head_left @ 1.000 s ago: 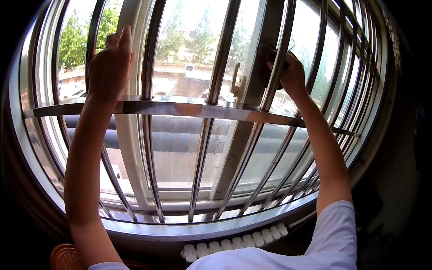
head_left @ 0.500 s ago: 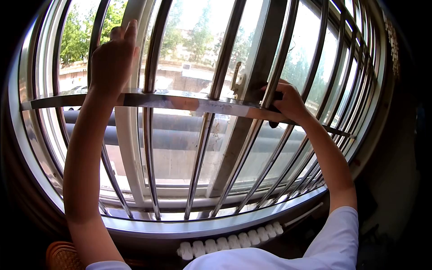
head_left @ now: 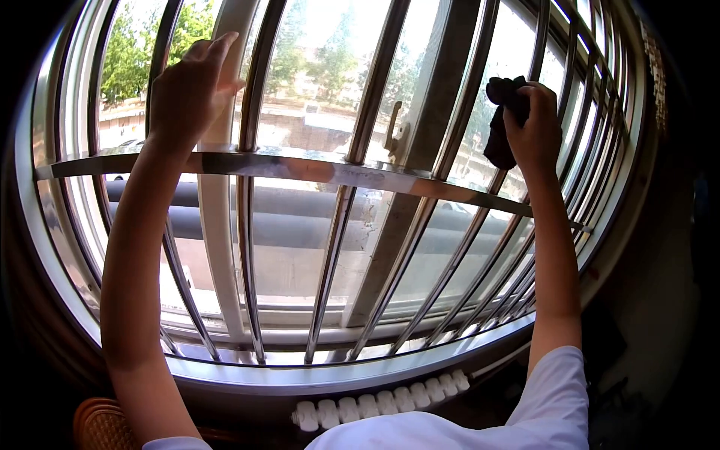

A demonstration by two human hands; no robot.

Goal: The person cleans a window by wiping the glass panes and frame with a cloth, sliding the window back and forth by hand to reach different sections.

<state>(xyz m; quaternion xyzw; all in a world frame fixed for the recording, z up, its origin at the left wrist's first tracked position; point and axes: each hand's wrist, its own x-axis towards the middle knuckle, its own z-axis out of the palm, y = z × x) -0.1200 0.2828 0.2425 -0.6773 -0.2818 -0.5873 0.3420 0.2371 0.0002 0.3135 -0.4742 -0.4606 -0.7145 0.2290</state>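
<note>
**Dark cloth in right hand, long axis near upright, just above the crossrail**

Obs. 1: The dark cloth (head_left: 499, 139) is bunched in the right hand (head_left: 540, 127). The fingers are curled shut on its upper part, on the side toward the right edge of the view. Most of the bundle lies left of the fingers and hangs below the pinch.

Obs. 2: Long axis of the cloth runs roughly up and down, close to the line of the bar behind it. The bundle overlaps that bar in view, on the near side; contact with it cannot be told. Its lower end sits above the metal crossrail (head_left: 360, 174), apart from it.

Obs. 3: The left hand (head_left: 182, 94) is raised well apart from the cloth, across several upright bars. Thumb and forefinger are extended with a gap between them, nothing visible in it. The other fingers are bent and partly hidden; whether they grip the bar beside them, cannot tell. Right hand is plainly the nearer one, already on the cloth.

Obs. 4: The window handle (head_left: 393, 129) stands behind the bars, between the two hands. White radiator (head_left: 382, 405) below the sill, well under the cloth.
</note>
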